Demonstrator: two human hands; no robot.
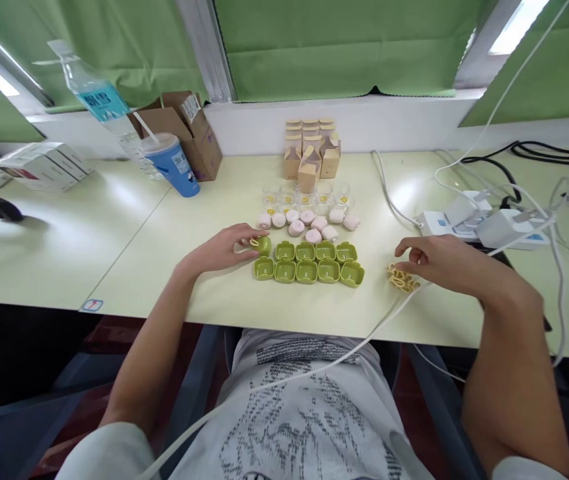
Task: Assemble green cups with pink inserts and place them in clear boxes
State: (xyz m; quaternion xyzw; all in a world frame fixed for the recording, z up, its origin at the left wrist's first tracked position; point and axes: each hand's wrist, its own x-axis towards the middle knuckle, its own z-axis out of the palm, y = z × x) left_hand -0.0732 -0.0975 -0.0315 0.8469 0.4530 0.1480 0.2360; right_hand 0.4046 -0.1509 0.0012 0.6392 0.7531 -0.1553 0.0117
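Observation:
My left hand [229, 249] has its thumb and fingers closed on a small green cup [263, 247] at the left end of the back row. A thin yellow piece shows at that cup's side, by my fingertips. Beside it, several more green cups [306, 271] stand in two rows, open side up. On the right, my right hand [427, 259] reaches down with curled fingers, thumb and fingertips pinched at a small heap of yellow ring-like pieces [404, 280]. My fingers partly cover the heap.
Behind the cups lie several pale pink rolls [313, 236], clear cups with yellow marks [324, 202] and small open cardboard boxes [309, 170]. A blue cup [172, 165], bottle [99, 100] and carton [192, 133] stand back left. A power strip [444, 225] lies right; a white cable [284, 380] crosses before me.

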